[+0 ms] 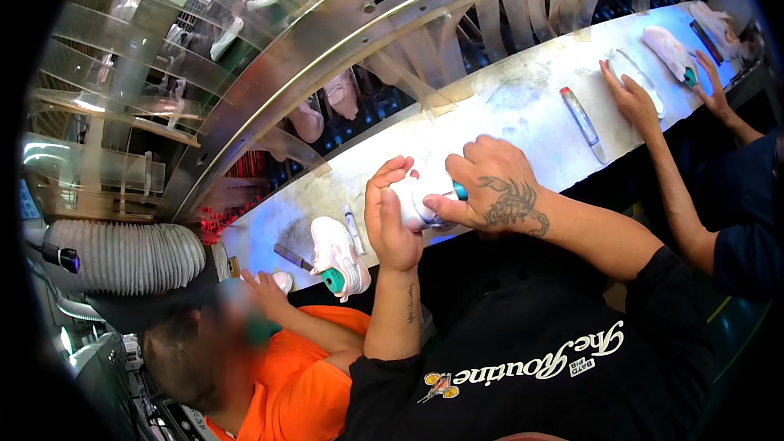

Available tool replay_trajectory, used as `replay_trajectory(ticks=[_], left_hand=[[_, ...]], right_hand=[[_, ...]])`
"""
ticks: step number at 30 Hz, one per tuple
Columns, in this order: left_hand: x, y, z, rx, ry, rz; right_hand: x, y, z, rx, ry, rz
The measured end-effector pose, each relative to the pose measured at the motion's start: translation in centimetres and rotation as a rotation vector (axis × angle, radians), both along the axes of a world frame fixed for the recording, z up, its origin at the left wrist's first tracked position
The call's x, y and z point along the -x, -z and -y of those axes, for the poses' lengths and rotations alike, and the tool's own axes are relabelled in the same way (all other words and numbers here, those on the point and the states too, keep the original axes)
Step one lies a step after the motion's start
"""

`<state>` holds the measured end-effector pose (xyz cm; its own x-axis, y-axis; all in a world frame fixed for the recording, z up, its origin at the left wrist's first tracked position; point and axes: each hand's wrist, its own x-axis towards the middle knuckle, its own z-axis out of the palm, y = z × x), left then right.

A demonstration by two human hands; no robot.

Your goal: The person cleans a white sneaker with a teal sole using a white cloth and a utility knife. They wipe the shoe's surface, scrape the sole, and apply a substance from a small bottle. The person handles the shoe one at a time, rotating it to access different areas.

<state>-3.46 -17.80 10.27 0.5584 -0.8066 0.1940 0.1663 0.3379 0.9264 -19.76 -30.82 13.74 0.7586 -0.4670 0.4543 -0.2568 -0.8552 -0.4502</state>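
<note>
Between my two hands is a white shoe [414, 199], held up over the near edge of the long white worktop [510, 106]. My left hand [394, 224] is closed around one end of it, fingers curled over its far side. The right hand [490, 188] grips the other end, its thumb pressed on the white surface. A bit of teal [460, 190], like the shoe last inside, shows beside the right thumb. My fingers hide much of the shoe.
Left on the worktop are a pale shoe on a green last [336, 257], a tube [353, 229] and a person in orange [298, 367]. To the right lie a red-tipped marker-like tool [581, 124], a co-worker's hands [633, 102], a white sole [639, 77] and another shoe [668, 51]. Strip curtains [490, 24] hang behind.
</note>
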Motion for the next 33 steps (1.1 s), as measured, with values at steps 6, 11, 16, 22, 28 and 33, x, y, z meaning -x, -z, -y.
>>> replay_trajectory(ticks=[6, 11, 16, 22, 28, 33], left_hand=[[1.8, -0.9, -0.3, -0.065, -0.247, -0.177], [1.7, -0.3, -1.1, -0.078, -0.317, -0.306], [1.1, 0.8, -2.4, 0.069, -0.250, -0.368], [1.6, 0.4, -2.7, 0.000, -0.241, -0.100], [1.3, -0.1, -3.2, -0.128, -0.121, 0.091], [1.4, -0.7, -3.3, -0.159, -0.079, 0.081]], right_hand=[[-2.3, 1.6, -0.4, -0.222, -0.165, 0.475], [-2.0, 3.0, -1.5, -0.191, -0.185, 0.403], [-2.1, 2.9, -2.6, -0.137, -0.185, 0.396], [-2.9, 3.1, -3.4, -0.113, -0.127, 0.401], [-3.1, 3.2, -3.4, -0.136, -0.118, 0.402], [-3.1, 3.0, -3.5, -0.133, -0.130, 0.430]])
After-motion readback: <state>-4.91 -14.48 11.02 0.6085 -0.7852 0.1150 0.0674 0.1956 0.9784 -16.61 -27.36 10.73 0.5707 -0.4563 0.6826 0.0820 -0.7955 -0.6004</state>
